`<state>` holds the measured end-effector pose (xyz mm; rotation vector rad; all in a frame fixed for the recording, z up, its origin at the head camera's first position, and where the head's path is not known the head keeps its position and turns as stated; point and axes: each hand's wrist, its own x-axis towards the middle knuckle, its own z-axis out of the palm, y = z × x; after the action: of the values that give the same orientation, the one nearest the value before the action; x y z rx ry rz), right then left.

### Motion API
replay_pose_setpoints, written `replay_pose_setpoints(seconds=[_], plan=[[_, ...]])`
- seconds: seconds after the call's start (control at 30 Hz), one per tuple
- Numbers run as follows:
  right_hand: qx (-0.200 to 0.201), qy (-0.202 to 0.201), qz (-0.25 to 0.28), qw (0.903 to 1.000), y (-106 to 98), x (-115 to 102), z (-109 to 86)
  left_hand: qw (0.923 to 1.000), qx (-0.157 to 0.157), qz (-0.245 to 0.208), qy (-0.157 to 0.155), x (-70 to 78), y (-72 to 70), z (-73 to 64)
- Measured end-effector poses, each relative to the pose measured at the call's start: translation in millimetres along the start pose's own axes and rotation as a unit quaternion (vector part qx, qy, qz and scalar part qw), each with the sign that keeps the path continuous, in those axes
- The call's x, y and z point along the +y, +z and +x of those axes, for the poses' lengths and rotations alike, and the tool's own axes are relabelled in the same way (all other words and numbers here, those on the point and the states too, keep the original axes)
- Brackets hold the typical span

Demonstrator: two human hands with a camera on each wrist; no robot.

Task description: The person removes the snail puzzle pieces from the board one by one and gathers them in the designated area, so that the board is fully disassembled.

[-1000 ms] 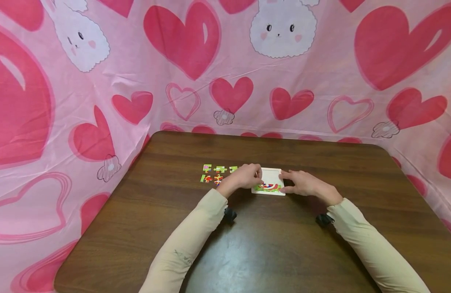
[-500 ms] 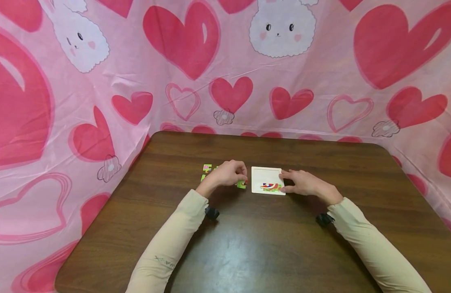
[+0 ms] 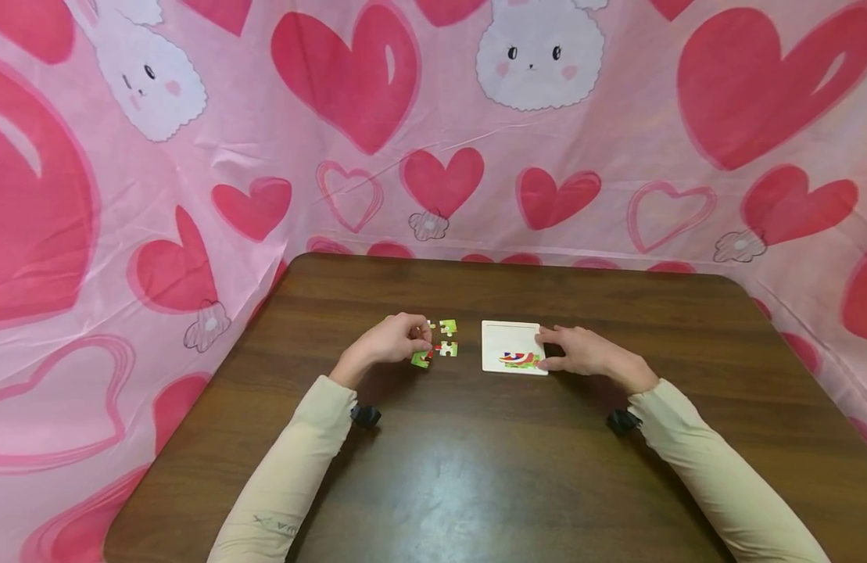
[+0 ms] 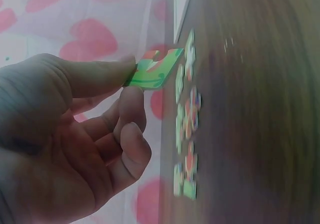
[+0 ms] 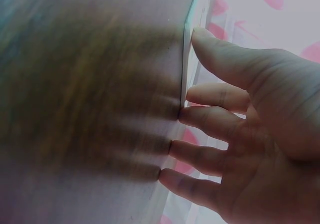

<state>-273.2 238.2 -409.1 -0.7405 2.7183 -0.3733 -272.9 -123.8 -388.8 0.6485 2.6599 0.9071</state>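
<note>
My left hand [image 3: 385,341] pinches a jigsaw puzzle piece [image 4: 155,74] between thumb and index finger. The piece is green with some red and is held above the table; its other fingers curl loosely. Below and beyond it lie several loose puzzle pieces [image 3: 449,349], some hidden by the hand in the head view. To the right is a white square puzzle tray [image 3: 506,335], with a red, white and green picture part [image 3: 523,360] in its lower right corner. My right hand [image 3: 581,352] rests at the tray's right edge, thumb on the rim and fingers extended, fingertips down at the table.
The brown wooden table [image 3: 433,469] has rounded corners. A pink cloth [image 3: 560,141] with hearts and rabbits hangs behind it and along the sides. A dark wrist strap [image 3: 366,416] shows below the left wrist.
My left hand has moved left from the tray's lower left part to over the loose pieces, carrying the green puzzle piece away. The right hand stays at the tray's edge.
</note>
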Motion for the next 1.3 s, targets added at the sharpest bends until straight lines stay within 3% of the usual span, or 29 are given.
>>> replay_pose_setpoints(seconds=[0.23,0.37,0.73,1.0,1.3], plan=[[0.001,0.004,-0.006,1.0000,0,-1,2.0,0.9997,-0.004,0.005,-0.023,-12.2,-12.0,-13.4],[0.001,0.004,0.001,1.0000,-1,-1,2.9,0.9996,-0.007,0.000,-0.027,-23.2,-19.1,-17.2],[-0.002,0.005,-0.001,1.0000,-1,-2,1.5,0.9963,-0.019,-0.033,-0.077,-48.7,-31.7,-25.4],[-0.002,0.007,0.005,1.0000,-1,-3,-0.5,0.9944,-0.032,-0.064,-0.078,-52.1,-30.4,-24.6],[-0.005,0.011,0.006,0.9999,-1,-3,-1.6,0.9940,-0.047,-0.049,-0.086,-53.5,-24.1,-21.5]])
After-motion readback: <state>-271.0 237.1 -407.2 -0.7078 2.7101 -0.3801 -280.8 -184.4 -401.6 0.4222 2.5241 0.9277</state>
